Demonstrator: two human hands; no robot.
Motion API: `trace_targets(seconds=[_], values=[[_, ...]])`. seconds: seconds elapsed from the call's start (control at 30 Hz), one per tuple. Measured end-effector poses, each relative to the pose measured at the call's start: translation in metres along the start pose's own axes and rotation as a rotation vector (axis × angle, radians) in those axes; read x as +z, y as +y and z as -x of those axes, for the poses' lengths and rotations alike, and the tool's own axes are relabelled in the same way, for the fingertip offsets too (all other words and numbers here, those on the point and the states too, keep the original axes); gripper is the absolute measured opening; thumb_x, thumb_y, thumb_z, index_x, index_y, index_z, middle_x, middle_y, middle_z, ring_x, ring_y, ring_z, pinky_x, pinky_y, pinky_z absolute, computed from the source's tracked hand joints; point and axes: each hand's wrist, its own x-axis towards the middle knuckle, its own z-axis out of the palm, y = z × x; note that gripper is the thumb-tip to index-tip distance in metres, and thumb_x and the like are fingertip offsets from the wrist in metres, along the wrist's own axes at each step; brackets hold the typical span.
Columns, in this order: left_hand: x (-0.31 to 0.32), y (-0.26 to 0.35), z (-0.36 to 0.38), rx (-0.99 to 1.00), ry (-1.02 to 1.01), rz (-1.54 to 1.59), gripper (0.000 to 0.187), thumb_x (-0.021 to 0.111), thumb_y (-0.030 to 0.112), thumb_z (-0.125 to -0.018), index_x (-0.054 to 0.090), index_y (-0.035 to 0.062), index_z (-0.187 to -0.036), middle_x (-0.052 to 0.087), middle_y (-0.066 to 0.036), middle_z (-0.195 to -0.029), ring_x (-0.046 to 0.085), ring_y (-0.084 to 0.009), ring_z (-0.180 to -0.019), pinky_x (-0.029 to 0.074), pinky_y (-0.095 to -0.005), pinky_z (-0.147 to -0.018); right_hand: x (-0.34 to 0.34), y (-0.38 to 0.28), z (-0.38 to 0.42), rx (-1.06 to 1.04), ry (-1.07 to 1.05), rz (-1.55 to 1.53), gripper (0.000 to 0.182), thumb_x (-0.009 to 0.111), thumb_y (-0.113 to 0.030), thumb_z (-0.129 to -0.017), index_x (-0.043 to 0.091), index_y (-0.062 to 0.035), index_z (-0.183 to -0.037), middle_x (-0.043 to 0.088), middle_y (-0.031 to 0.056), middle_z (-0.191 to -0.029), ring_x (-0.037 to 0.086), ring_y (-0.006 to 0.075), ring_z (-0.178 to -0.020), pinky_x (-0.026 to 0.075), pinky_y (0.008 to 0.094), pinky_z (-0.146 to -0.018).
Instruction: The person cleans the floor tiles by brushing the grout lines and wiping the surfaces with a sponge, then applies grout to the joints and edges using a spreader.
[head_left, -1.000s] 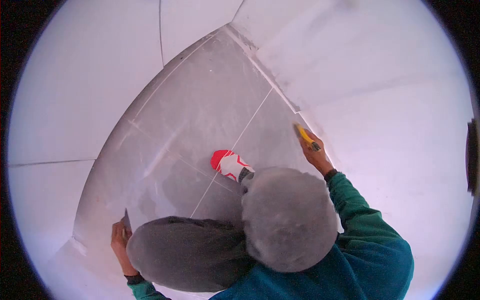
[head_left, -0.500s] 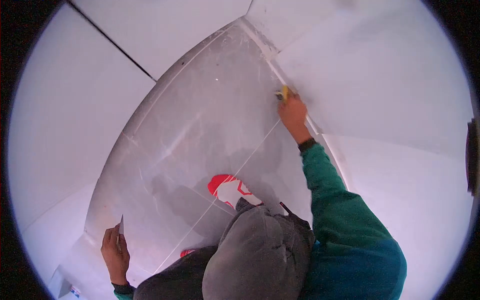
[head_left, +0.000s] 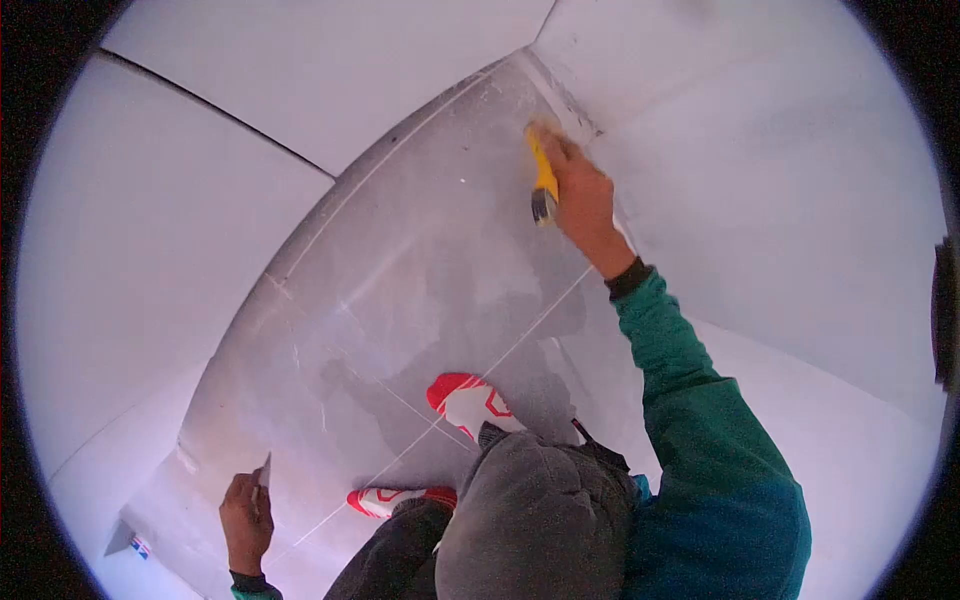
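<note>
My right hand (head_left: 588,200) grips a yellow-handled tool (head_left: 545,172) with a dark, striped lower end. Its upper end, near the fingertips, is blurred, so its exact kind cannot be made out. The hand is over the grey floor panel (head_left: 400,270), close to the seam with the right wall, towards the panel's narrow far corner. At the lower left, my left hand (head_left: 247,522) is closed on a thin, pointed, pale flat blade (head_left: 265,470) whose tip points up. Its base is hidden by the fingers.
Pale smooth walls rise on the right (head_left: 770,200) and left (head_left: 180,220), the left one crossed by a dark seam (head_left: 220,112). My feet in red-and-white socks (head_left: 470,402) stand on the panel. A small box-like object (head_left: 128,538) is at the lower left.
My right hand has moved up along the right seam towards the far corner, and the yellow tool now shows more fully. The view has shifted slightly; my left hand still holds the blade.
</note>
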Motion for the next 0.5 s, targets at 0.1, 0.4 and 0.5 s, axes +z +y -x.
trace_targets(seconds=[0.1,0.4,0.5], values=[[-0.007,0.002,-0.005,0.021,0.01,0.041,0.023,0.047,0.005,-0.08,0.055,-0.0021,-0.1,0.054,-0.018,-0.086,0.054,-0.0358,-0.076,0.044,-0.0407,-0.066,0.032,0.032,-0.035,0.185,-0.081,0.275,0.048,0.058,-0.013,-0.073,0.046,-0.0154,-0.119,0.054,0.0165,-0.103,0.061,0.0311,-0.073,0.051,0.0405,-0.057],[-0.014,-0.008,-0.023,-0.01,0.034,0.012,0.023,0.047,0.004,-0.079,0.055,-0.0034,-0.1,0.053,-0.018,-0.086,0.054,-0.0358,-0.077,0.044,-0.0409,-0.066,0.068,0.037,-0.022,0.26,-0.162,0.17,0.057,0.06,-0.011,-0.07,0.044,-0.0207,-0.124,0.055,0.012,-0.106,0.059,0.0318,-0.079,0.049,0.0413,-0.064],[-0.016,-0.006,-0.031,0.056,0.045,0.005,0.024,0.046,0.004,-0.079,0.054,-0.0038,-0.1,0.053,-0.018,-0.086,0.054,-0.0351,-0.076,0.044,-0.0408,-0.066,0.066,0.039,-0.025,0.312,-0.001,0.192,0.057,0.059,-0.01,-0.07,0.044,-0.0197,-0.124,0.055,0.0117,-0.107,0.059,0.0311,-0.08,0.049,0.0403,-0.065]])
